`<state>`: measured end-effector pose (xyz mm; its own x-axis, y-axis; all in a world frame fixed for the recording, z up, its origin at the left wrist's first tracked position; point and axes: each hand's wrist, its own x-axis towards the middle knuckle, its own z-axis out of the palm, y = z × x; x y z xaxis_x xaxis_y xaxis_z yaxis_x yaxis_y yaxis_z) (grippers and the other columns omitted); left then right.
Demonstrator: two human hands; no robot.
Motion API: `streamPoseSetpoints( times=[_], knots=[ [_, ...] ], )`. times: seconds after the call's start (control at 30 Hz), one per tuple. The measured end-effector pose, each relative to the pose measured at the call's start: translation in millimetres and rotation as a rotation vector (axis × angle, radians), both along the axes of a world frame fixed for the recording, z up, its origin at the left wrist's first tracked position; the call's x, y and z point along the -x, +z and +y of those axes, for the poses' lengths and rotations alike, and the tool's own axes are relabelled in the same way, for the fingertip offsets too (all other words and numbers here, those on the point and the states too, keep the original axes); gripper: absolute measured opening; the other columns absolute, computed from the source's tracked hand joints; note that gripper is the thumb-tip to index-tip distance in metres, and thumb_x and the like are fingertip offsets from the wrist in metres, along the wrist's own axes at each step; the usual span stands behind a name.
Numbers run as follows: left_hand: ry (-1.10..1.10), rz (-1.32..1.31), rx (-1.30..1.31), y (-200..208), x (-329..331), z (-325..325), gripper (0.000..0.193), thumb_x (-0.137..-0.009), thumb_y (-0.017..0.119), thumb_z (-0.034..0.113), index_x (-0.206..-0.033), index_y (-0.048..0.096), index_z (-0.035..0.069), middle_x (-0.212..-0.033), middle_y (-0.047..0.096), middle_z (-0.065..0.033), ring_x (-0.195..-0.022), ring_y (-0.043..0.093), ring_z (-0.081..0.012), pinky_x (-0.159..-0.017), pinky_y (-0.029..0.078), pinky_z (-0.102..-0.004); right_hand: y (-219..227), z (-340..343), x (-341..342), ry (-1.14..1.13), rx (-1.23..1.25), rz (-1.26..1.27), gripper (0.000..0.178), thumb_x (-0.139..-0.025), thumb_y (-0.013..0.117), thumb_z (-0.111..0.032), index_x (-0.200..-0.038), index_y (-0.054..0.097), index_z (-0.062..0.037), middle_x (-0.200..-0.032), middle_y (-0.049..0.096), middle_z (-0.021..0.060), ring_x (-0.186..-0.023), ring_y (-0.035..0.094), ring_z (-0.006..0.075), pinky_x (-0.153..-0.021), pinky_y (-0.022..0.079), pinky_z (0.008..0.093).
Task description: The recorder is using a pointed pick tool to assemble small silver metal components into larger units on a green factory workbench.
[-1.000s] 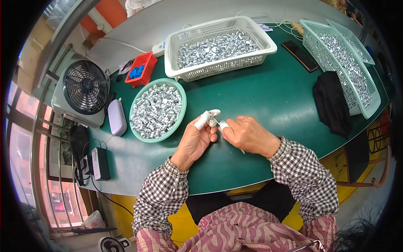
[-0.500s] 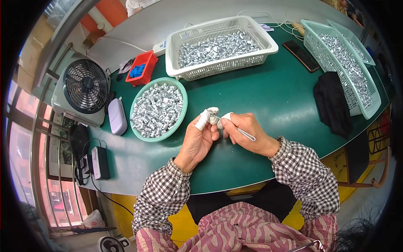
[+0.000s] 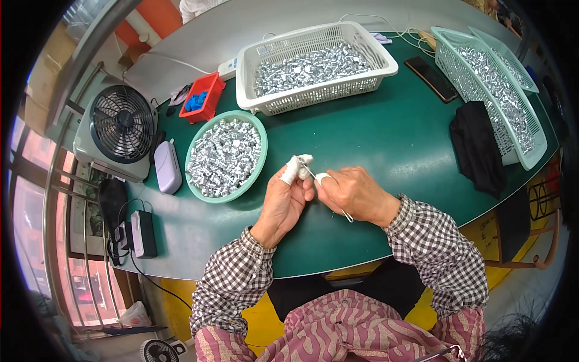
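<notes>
My left hand (image 3: 283,199) is raised over the table, its fingers in white finger covers and pinched around a small silvery metal part (image 3: 304,164), mostly hidden by the fingertips. Beside it, my right hand (image 3: 357,194) grips a thin wire tool (image 3: 347,216) with a looped end sticking out below the palm. The tool's other end reaches to the part in the left fingers. A round green basin (image 3: 265,145) heaped with small silvery metal parts stands to the left of my hands.
At the back is a white basket (image 3: 325,104) of metal parts. Green baskets (image 3: 491,105) with more parts stand right, near a phone (image 3: 431,79) and black cloth (image 3: 476,148). Left are a red bin (image 3: 208,108), a fan (image 3: 123,123) and a lilac case (image 3: 167,168).
My right hand has turned, swinging the tool's looped end down and slightly left. My left hand stays nearly in place, still pinching the part.
</notes>
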<state>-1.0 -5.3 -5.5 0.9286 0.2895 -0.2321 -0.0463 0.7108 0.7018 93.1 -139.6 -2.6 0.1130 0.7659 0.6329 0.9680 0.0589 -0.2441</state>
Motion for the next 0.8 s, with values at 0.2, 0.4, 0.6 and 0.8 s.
streamPoseSetpoints(
  times=[0.2,0.4,0.6,0.8],
  knots=[
    [-0.088,-0.016,-0.018,5.2,2.1,-1.4,0.03,-0.093,0.046,0.024,-0.105,0.053,-0.002,-0.075,0.05,-0.0009,-0.062,0.047,-0.0088,-0.05,0.041,-0.0212,-2.2,-0.7,0.2,0.011,0.004,0.05,0.017,-0.073,0.06,-0.001,-0.065,0.044,-0.0025,-0.06,0.051,0.0091,-0.048,0.055,0.0234,-0.043,0.044,0.0328],
    [-0.119,-0.007,0.006,2.3,2.3,-0.1,0.029,-0.093,0.046,0.024,-0.106,0.053,-0.002,-0.076,0.05,-0.0006,-0.062,0.047,-0.0089,-0.05,0.04,-0.0221,-1.2,0.1,-0.7,0.016,-0.017,0.104,0.017,-0.074,0.059,-0.001,-0.066,0.045,-0.0024,-0.059,0.052,0.0093,-0.049,0.055,0.0237,-0.042,0.044,0.0334],
    [-0.056,-0.056,-0.016,2.8,0.5,0.2,0.03,-0.093,0.046,0.024,-0.106,0.053,-0.002,-0.076,0.05,-0.0006,-0.062,0.048,-0.0089,-0.049,0.04,-0.0221,-1.9,1.5,-1.9,0.031,-0.042,0.102,0.016,-0.075,0.059,0.0,-0.066,0.046,-0.0021,-0.056,0.052,0.009,-0.048,0.055,0.0242,-0.042,0.043,0.0336],
    [-0.141,-0.019,0.02,6.8,3.1,-0.7,0.031,-0.093,0.046,0.025,-0.107,0.053,-0.002,-0.076,0.05,-0.0007,-0.062,0.048,-0.0088,-0.049,0.04,-0.0216,1.6,-0.8,-0.9,0.039,-0.05,0.116,0.016,-0.075,0.058,0.0,-0.065,0.045,-0.0021,-0.055,0.051,0.0089,-0.047,0.054,0.0244,-0.042,0.043,0.0334]
  ],
)
